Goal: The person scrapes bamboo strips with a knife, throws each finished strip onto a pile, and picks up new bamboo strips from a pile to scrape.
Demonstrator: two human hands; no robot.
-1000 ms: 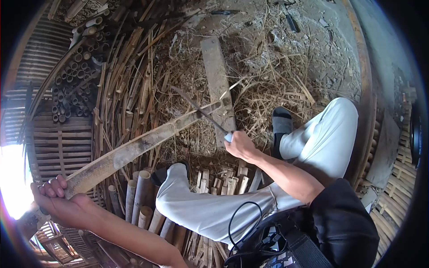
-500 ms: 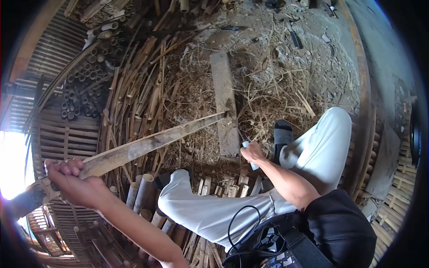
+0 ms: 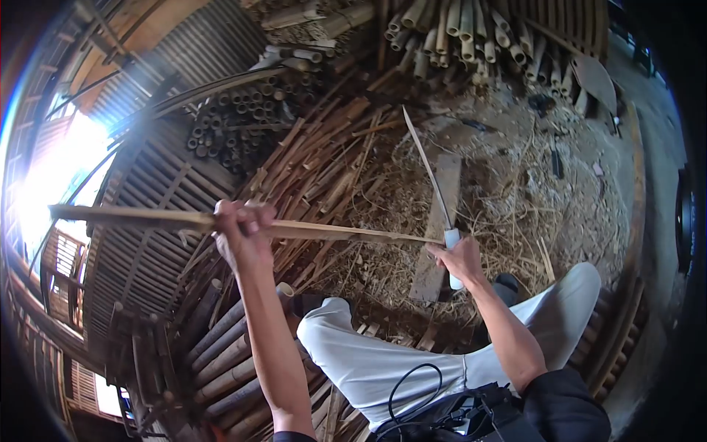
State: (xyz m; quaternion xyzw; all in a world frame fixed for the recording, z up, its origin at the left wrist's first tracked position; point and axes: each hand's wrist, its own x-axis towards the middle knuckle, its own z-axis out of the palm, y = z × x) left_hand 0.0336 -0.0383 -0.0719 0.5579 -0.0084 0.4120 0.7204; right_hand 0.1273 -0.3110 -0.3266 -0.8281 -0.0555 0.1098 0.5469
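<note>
Bamboo strip [image 3: 324,231] runs through closed left fingers [image 3: 249,216], ending beside right fingers [image 3: 446,255] clasping a knife [image 3: 451,238].

open room over shavings [image 3: 515,210] right of the knife [image 3: 426,158], long strip [image 3: 331,231] crossing the left, poles [image 3: 465,33] blocking the far side

Glare whites out an opening [image 3: 70,158] at left; elsewhere dimmer; edges bow into black.

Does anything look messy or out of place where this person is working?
Mainly the floor: loose shavings lie strewn around the wooden board, untidy next to the stacked bamboo poles. The right hand grips the knife by its pale handle; nothing looks clearly broken.
</note>
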